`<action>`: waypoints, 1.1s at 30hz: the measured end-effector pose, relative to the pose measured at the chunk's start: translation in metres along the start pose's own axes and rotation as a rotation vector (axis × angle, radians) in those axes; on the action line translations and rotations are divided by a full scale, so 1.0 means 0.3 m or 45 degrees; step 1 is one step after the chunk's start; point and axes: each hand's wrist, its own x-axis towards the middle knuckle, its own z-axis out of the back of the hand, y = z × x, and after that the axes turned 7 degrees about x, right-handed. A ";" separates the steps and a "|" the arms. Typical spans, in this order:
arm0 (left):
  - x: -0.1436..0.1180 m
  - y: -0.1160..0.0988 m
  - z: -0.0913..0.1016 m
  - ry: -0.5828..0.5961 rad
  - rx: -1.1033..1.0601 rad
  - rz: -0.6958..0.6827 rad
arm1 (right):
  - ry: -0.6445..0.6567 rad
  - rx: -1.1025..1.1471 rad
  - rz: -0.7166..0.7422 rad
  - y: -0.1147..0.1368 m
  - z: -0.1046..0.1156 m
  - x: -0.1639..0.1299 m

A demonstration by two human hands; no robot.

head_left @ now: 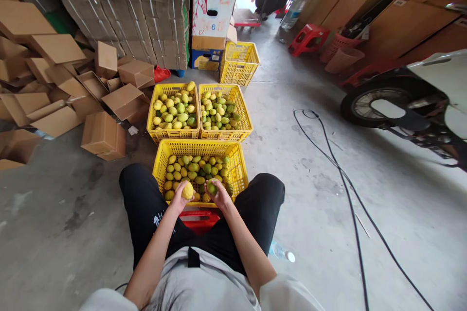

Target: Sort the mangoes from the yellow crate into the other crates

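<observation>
A stack of flattened cardboard (138,9) rises at the far wall, with loose cardboard boxes (73,92) tumbled over the concrete floor (310,194) to its left and a scooter wheel (386,107) off to the right. A black cable (346,180) snakes across the floor. Two yellow crates (199,132) of yellow-green fruit sit side by side, with an empty yellow crate (239,62) behind them. Nearest the seated person stands a third yellow crate (200,148) full of fruit, between the knees. The left hand (179,198) curls around a yellow fruit (187,190) just above this crate's near edge; the right hand (221,195) grips a green fruit (211,187) beside it, fingers closed on it
</observation>
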 end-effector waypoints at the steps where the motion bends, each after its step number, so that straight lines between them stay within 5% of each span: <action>1: -0.003 -0.006 -0.001 -0.001 -0.020 0.022 | -0.030 0.007 -0.005 0.004 0.000 0.000; 9: 0.014 -0.005 0.009 -0.027 -0.246 0.067 | 0.042 0.168 -0.177 0.024 -0.002 -0.019; 14: 0.013 -0.006 -0.001 -0.026 -0.148 0.017 | 0.086 0.256 -0.142 0.028 -0.018 -0.020; 21: -0.019 -0.030 -0.016 -0.071 -0.101 0.025 | -0.213 0.210 -0.073 0.036 -0.050 -0.045; 33: 0.018 -0.030 0.010 -0.180 -0.304 0.016 | -0.309 0.174 -0.055 0.036 -0.042 -0.037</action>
